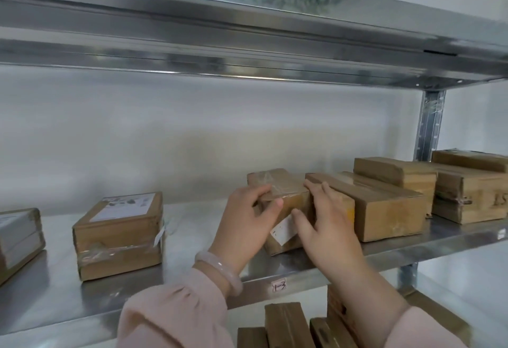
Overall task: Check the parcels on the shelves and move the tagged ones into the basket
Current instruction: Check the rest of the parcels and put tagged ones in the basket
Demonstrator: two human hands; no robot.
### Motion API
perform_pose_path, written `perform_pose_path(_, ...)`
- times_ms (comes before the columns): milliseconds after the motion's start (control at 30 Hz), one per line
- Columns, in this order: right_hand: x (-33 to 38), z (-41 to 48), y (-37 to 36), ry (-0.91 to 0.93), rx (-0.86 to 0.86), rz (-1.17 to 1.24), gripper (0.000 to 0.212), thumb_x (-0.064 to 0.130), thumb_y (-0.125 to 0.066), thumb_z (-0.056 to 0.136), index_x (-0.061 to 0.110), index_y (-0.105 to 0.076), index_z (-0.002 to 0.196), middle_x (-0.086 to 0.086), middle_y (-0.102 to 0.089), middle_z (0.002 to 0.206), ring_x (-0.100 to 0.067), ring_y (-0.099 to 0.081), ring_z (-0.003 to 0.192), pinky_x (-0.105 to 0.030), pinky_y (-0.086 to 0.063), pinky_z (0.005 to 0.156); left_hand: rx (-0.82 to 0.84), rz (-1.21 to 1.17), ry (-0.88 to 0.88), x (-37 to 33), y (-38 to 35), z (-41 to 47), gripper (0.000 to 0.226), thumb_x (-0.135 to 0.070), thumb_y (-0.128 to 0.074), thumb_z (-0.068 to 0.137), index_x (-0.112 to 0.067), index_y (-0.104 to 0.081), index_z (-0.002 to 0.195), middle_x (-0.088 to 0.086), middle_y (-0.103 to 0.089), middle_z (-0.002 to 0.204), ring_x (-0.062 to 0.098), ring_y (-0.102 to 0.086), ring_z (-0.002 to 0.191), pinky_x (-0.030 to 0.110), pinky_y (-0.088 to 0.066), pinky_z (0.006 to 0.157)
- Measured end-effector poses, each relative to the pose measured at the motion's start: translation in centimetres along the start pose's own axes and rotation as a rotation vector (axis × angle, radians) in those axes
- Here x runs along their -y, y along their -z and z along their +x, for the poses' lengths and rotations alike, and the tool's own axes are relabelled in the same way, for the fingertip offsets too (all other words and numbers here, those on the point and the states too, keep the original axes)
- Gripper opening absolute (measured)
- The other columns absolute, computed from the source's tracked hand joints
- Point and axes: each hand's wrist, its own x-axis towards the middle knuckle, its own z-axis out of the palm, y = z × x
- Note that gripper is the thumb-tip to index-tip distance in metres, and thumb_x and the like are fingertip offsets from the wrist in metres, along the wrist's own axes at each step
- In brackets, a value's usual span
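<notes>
A small brown cardboard parcel, wrapped in clear tape and bearing a white tag on its near face, sits on the metal shelf. My left hand grips its left top corner, thumb on the front face. My right hand holds its right side, fingers over the top edge and thumb on the front beside the tag. No basket is in view.
A labelled parcel and another at the left edge stand on the same shelf. Several brown boxes crowd the right side up to the upright post. More parcels lie on the shelf below. A metal shelf hangs overhead.
</notes>
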Motion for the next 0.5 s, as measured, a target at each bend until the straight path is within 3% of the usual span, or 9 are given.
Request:
perform_pose_path(67, 1.1, -0.5, -0.3, 0.05, 0.048, 0.221, 0.054, 0.044, -0.049, 0.091, 0.045, -0.031, 0.143, 0.013, -0.04, 0.146, -0.003, -0.033, 0.137, -0.032, -0.035, 0.11, -0.07, -0.118, 0.108, -0.2, 1.1, 0.0, 0.046, -0.058, -0.064, 0.079, -0.03, -0.066, 0.115, -0.027, -0.058, 0.101, -0.011, -0.058, 0.1, 0.007, -0.044, 0.088)
perform_pose_path(133, 2.3, -1.1, -0.9, 0.115, 0.104, 0.341, 0.053, 0.043, -0.047, 0.089, 0.054, -0.031, 0.139, 0.024, -0.041, 0.141, 0.008, -0.034, 0.131, -0.025, -0.036, 0.107, -0.066, -0.299, 0.286, -0.3, 2.2, -0.1, 0.064, -0.075, -0.062, 0.061, -0.037, -0.061, 0.112, -0.009, -0.061, 0.115, 0.006, -0.062, 0.104, 0.032, -0.054, 0.094)
perform_pose_path(200, 3.3, -1.6, -1.6, 0.217, 0.143, 0.33, 0.053, 0.039, -0.044, 0.089, 0.057, -0.032, 0.137, 0.029, -0.038, 0.142, 0.007, -0.031, 0.134, -0.026, -0.032, 0.109, -0.034, -0.423, 0.391, -0.6, 3.2, -0.3, 0.073, -0.083, -0.066, 0.046, -0.045, -0.055, 0.108, 0.001, -0.056, 0.126, 0.019, -0.062, 0.11, 0.045, -0.053, 0.095)
perform_pose_path(300, 4.0, -2.0, -2.5, 0.296, 0.176, 0.373, 0.054, 0.026, -0.044, 0.09, 0.057, -0.036, 0.134, 0.03, -0.039, 0.142, 0.008, -0.03, 0.136, -0.021, -0.03, 0.108, -0.079, -0.479, 0.424, -0.6, 4.5, -1.1, 0.068, -0.073, -0.075, 0.044, -0.054, -0.052, 0.105, 0.002, -0.049, 0.132, 0.024, -0.057, 0.117, 0.047, -0.051, 0.098)
perform_pose_path(400, 3.9, -1.8, -2.8, 0.205, 0.109, 0.556, 0.048, 0.016, -0.047, 0.094, 0.05, -0.046, 0.128, 0.025, -0.05, 0.133, 0.005, -0.044, 0.127, -0.023, -0.041, 0.103, -0.13, -0.536, 0.466, -0.3, 5.1, -1.8, 0.061, -0.056, -0.075, 0.052, -0.052, -0.053, 0.108, 0.004, -0.055, 0.127, 0.026, -0.061, 0.11, 0.05, -0.054, 0.093)
perform_pose_path(500, 3.7, -1.4, -2.6, 0.061, -0.03, 0.621, 0.04, 0.035, -0.047, 0.093, 0.059, -0.043, 0.125, 0.028, -0.046, 0.132, 0.009, -0.042, 0.123, -0.017, -0.043, 0.087, -0.129, -0.712, 0.524, 0.1, 5.3, -2.3, 0.056, -0.045, -0.069, 0.067, -0.036, -0.057, 0.122, 0.01, -0.063, 0.121, 0.027, -0.063, 0.108, 0.05, -0.057, 0.088)
